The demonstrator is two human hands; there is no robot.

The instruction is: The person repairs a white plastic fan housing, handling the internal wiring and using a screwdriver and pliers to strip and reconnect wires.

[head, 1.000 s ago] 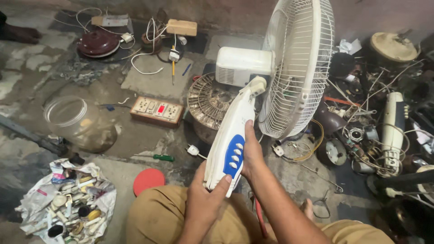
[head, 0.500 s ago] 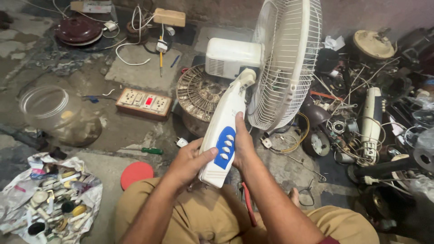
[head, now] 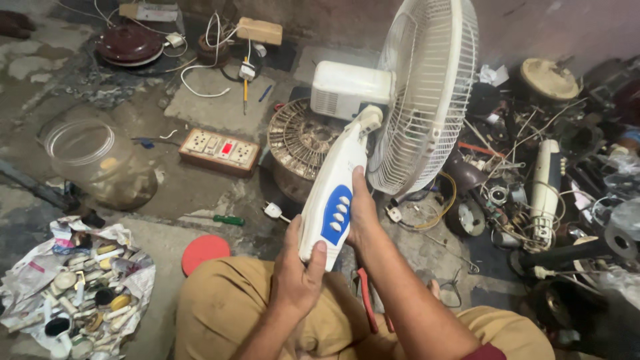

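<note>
- my left hand point(head: 298, 272) sits low in the centre of the frame, its grip wrapped around the bottom end of the white fan stand point(head: 333, 200), thumb on its front beside the blue button panel point(head: 337, 215).
- my right hand point(head: 360, 213) is clenched on the stand's right edge just above, fingers behind it, thumb pointing up the side.
- the stand runs tilted from my lap up to the fan head point(head: 427, 93) at the upper centre, its white grille facing right.
- at lower left lies a red round lid point(head: 205, 253) on the floor, and a crumpled sheet piled with small parts point(head: 73, 293).
- mid-left: a green-handled screwdriver point(head: 223, 219), a clear jar point(head: 93, 160), a wooden switchboard point(head: 219, 151).
- behind the stand, a round wire-wound motor part point(head: 297, 143).
- far right, a heap of wires and scrap point(head: 533, 193).
</note>
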